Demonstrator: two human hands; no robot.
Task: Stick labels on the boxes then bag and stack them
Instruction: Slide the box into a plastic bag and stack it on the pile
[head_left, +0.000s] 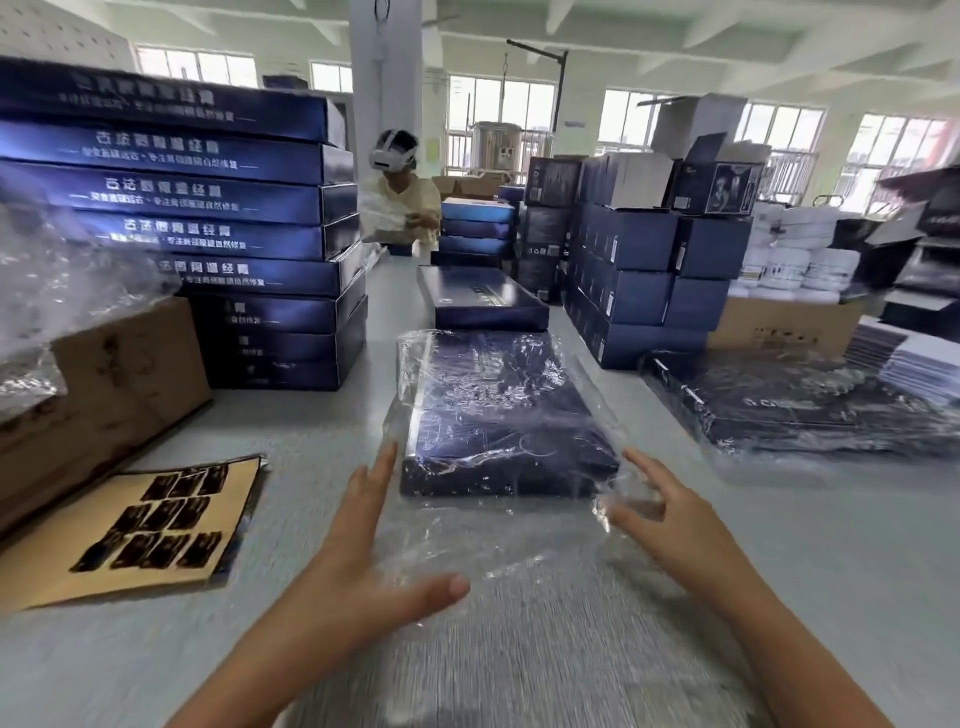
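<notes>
Left hand (358, 566) flat open, holding nothing, by the near-left corner of the box (498, 415). Right hand (685, 525) half-curled at the crumpled edge of the bag (519, 551), grip unclear. Box sits bagged, mid-bench (311, 431). Step looks like bagging, with the mouth still loose. Next, probably: fold the mouth and stack on the pile (810, 410) at the right edge.

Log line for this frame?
step: bagging | box: inside clear bag | left hand: open, beside bag | right hand: at bag edge, grip unclear
</notes>
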